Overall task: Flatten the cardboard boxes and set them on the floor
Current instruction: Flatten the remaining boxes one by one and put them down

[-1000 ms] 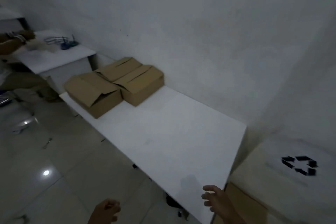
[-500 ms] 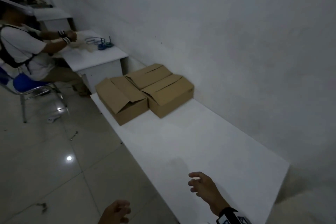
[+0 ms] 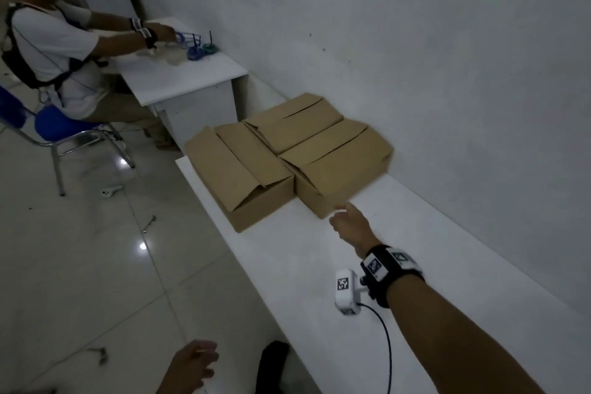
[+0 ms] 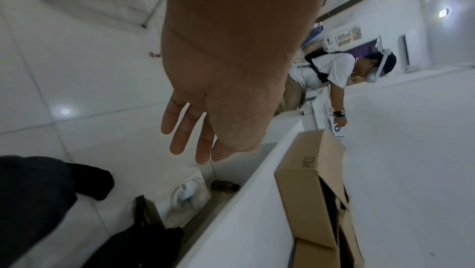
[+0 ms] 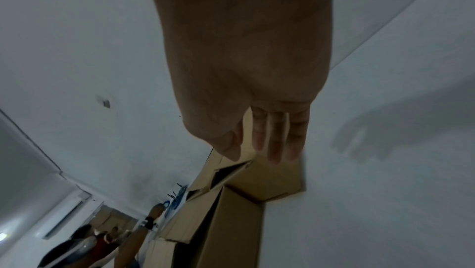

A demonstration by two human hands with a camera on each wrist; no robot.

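No words or numbers can be read; the wristband point(image 3: 388, 265) and the wrist camera point(image 3: 344, 290) bear black-and-white square code markers; a dark stamp on the box side point(image 4: 309, 162), beyond the fingers, is illegible.

Third cardboard box point(image 3: 294, 118) half hidden behind the nearer two; left hand point(image 3: 192, 365) blurred at the frame's bottom.

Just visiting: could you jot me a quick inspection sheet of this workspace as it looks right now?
Surface: long white table along the wall.
Job's things: three cardboard boxes, unflattened, clustered at its far end.
Clutter: small bits on the floor.
Hands: right hand open, at the nearest box's corner; left hand open, holding nothing.
Cables: black cable from the wrist camera.
Surroundings: seated person at another desk, blue chair.
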